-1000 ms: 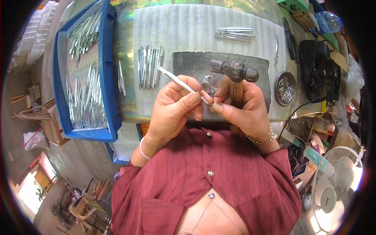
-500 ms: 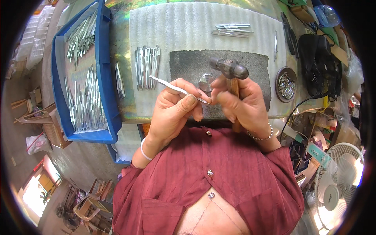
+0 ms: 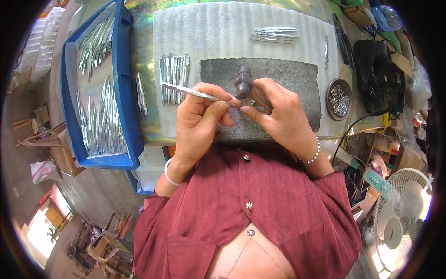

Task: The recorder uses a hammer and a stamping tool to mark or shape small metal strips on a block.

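My left hand (image 3: 197, 123) pinches a slim silver metal piece (image 3: 193, 92), long and flat like a small tool handle, tilted with its far end to the left. My right hand (image 3: 285, 114) grips a ball-peen hammer (image 3: 244, 83) by its wooden handle, near the head. The right thumb and fingertips meet the left fingertips at the right end of the slim piece. Beneath them lies a dark stone slab (image 3: 288, 74). The round shiny metal block on it is mostly hidden by the hammer and fingers.
Left stands a blue tray (image 3: 123, 42) of similar slim pieces. More such pieces (image 3: 174, 79) lie in a row on the white foam sheet (image 3: 200, 28), with another few (image 3: 275, 35) at the back. A round dish (image 3: 329, 100) of small metal parts and black pliers (image 3: 343, 42) are at right.
The hammer has swung left and its head has come down close to my fingers. My right hand has turned and moved in. The slim piece has shifted left and lies flatter.
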Motion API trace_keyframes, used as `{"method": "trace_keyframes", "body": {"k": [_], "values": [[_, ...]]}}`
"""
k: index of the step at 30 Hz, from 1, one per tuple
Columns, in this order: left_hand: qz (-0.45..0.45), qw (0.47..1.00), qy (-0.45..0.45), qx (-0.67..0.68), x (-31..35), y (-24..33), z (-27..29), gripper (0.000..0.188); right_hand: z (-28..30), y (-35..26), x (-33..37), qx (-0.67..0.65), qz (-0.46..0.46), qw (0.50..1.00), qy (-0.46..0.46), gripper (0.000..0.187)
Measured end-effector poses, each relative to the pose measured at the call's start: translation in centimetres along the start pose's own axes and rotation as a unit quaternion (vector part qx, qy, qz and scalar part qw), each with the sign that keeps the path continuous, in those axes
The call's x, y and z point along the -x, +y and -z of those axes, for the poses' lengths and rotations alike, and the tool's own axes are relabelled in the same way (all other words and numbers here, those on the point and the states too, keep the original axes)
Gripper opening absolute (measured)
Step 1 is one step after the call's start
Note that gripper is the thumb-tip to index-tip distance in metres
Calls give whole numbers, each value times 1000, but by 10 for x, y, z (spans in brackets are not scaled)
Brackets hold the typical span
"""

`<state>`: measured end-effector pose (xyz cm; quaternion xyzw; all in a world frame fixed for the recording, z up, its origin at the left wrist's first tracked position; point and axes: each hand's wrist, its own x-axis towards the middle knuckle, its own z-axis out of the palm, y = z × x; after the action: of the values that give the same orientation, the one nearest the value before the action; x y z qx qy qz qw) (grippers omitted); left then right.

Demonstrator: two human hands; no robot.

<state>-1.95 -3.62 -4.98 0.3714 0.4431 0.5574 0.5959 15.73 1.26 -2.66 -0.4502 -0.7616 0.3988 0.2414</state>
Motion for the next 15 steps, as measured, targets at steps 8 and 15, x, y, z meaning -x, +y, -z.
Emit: {"method": "trace_keyframes", "body": {"k": [8, 15], "values": [[-66, 984, -6, -168, -7, -5, -12, 7, 7, 6, 13, -70, -82, 994, 20, 36], [-135, 962, -3, -239, -9, -9, -14, 8, 12, 9, 15, -83, -103, 991, 10, 30]]}}
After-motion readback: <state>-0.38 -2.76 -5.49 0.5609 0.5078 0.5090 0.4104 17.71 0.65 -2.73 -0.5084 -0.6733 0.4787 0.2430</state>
